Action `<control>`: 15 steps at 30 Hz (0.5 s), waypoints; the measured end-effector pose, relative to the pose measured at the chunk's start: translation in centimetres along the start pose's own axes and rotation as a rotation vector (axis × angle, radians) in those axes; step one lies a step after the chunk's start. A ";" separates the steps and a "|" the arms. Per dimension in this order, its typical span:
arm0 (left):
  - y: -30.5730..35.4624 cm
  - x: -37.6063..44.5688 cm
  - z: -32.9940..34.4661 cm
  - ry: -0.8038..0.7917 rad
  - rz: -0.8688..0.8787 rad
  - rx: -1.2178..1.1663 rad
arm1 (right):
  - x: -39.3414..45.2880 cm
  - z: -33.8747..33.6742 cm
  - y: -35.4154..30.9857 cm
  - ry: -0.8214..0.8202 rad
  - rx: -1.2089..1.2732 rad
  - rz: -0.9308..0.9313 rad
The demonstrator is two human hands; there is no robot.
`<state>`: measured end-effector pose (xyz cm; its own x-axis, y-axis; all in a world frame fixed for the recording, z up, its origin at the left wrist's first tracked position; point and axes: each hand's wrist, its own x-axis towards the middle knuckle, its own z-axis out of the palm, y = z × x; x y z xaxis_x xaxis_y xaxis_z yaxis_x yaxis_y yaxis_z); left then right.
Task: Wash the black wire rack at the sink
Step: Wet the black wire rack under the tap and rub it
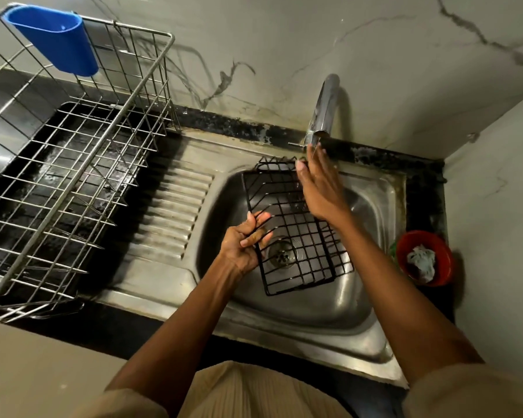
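The black wire rack point(299, 236) lies tilted in the steel sink basin point(366, 297), over the drain point(282, 254). My left hand point(243, 242) is shut on the rack's left edge, fingers curled through the wires. At the rack's far end, right under the tap spout point(322, 116), my right hand point(317, 188) rests flat with its fingers stretched out. A thin stream of water falls from the spout onto those fingers. The rack's far right corner is hidden behind my right hand.
A large steel wire dish basket point(73, 182) with a blue plastic cup holder point(55, 40) stands on the black counter at left, beside the ribbed draining board point(169, 212). A red bowl point(424, 257) holding a scrubber sits right of the sink. Marbled walls close the corner.
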<state>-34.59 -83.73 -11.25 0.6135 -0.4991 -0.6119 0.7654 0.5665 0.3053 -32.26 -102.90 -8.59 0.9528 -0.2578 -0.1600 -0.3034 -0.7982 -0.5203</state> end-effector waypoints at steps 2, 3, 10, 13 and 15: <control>-0.7 0.0 0.5 0.013 -0.036 0.010 | 1.4 -0.8 -0.8 -0.003 -0.009 0.121; -0.9 0.1 0.7 0.020 -0.050 0.014 | 1.6 -1.0 -1.5 -0.001 -0.049 0.111; 1.0 1.4 0.9 0.012 0.025 0.091 | -2.1 0.2 -2.7 0.126 -0.163 -0.290; 1.8 1.5 -0.1 -0.070 0.028 0.157 | -0.6 -0.9 -0.6 0.199 -0.096 -0.282; 1.6 1.6 -0.3 -0.080 -0.014 0.195 | 0.5 -1.7 -0.4 0.242 -0.042 -0.214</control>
<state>-32.47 -83.41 -11.97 0.6100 -0.5610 -0.5596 0.7924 0.4250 0.4376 -31.69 -103.61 -7.05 0.9675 -0.1992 0.1557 -0.1008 -0.8687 -0.4850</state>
